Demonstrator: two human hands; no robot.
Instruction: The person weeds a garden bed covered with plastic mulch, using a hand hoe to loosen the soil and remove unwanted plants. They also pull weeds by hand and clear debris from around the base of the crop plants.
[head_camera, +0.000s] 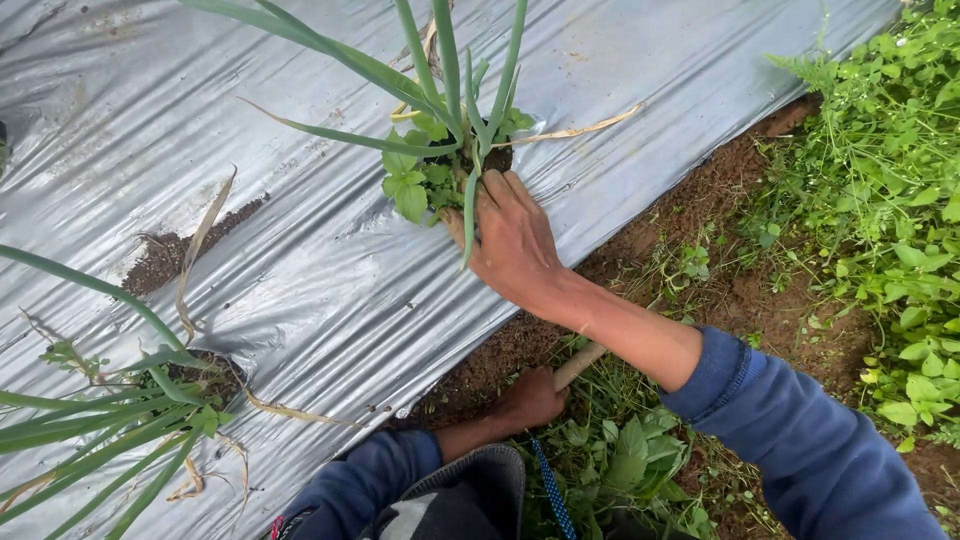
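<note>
Up centre of frame, right hand (515, 245) reaching into weeds (415, 185) at green onion plant (455, 80) in silver mulch film (250, 150), fingers curled among leaves, grip unclear, lower centre, left hand (530, 398) closed around wooden handle (580, 365).

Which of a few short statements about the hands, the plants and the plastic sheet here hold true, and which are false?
1. The right hand reaches into the base of the green onion plant growing through a hole in the sheet. True.
2. The plastic sheet is bright red. False: it is silvery grey.
3. The left hand grips a wooden handle. True.
4. Both hands rest on the sheet. False: the left hand is down by the soil and weeds beside it.
5. The sleeves are blue. True.
</note>
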